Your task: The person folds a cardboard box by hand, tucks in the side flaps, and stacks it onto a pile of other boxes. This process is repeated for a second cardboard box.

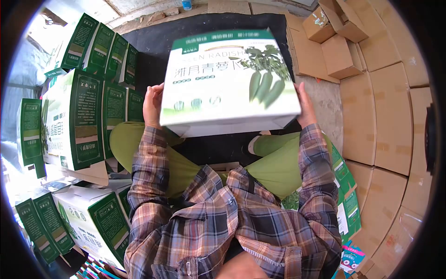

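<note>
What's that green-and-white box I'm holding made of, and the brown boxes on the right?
Green-and-white box: looks like printed cardboard with a smooth, slightly glossy coat; crisp folded edges, light sheen. Left hand and right hand grip its sides. Brown boxes: plain matte corrugated cardboard, probably; unprinted kraft colour, visible flaps.

Single head camera looks steeply down, close, edges perhaps distorted.

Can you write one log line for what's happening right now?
left hand: holds box's left side | right hand: holds right side | green radish box: lifted above lap
</note>
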